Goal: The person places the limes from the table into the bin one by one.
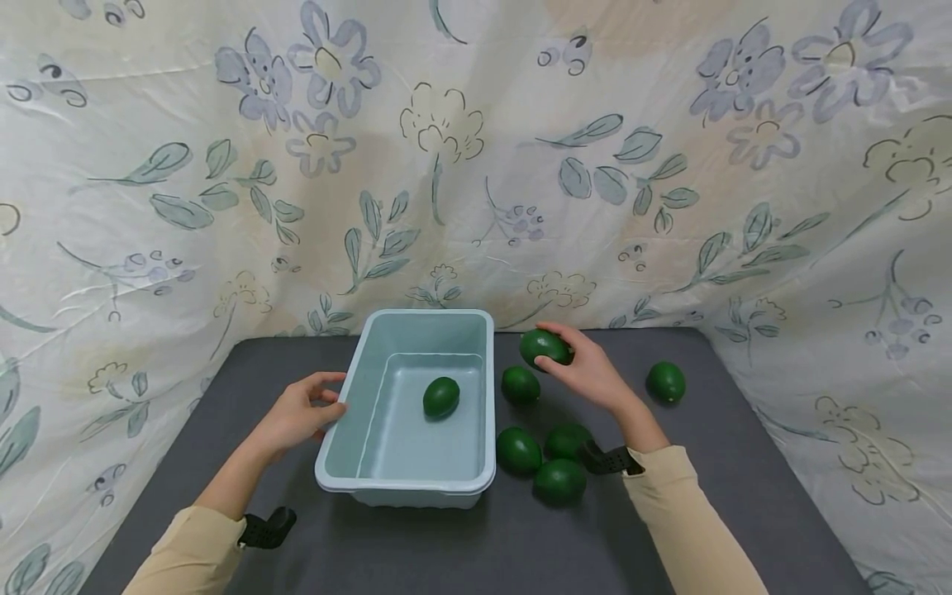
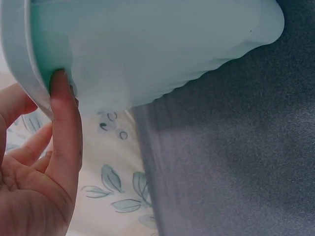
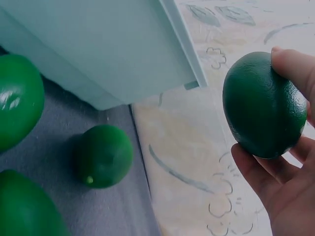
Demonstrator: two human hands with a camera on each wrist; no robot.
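Observation:
A pale teal plastic bin (image 1: pixel 406 483) stands mid-table with one dark green egg-shaped fruit (image 1: pixel 441 397) lying in it. My right hand (image 1: pixel 571 360) grips another green fruit (image 1: pixel 544 346) just right of the bin's far corner; in the right wrist view the fingers (image 3: pixel 295 69) wrap that fruit (image 3: pixel 263 108), lifted off the cloth. My left hand (image 1: pixel 330 395) rests against the bin's left side. In the left wrist view one straight finger (image 2: pixel 64 128) presses the bin's outer wall (image 2: pixel 157 44) under the rim.
Several more green fruits lie on the grey tabletop (image 1: pixel 744 463) right of the bin: one near the wall (image 1: pixel 520 385), a front cluster (image 1: pixel 518 450) (image 1: pixel 568 440) (image 1: pixel 559 481), one apart (image 1: pixel 665 382). A flowered sheet (image 1: pixel 476 165) hangs behind and beside the table.

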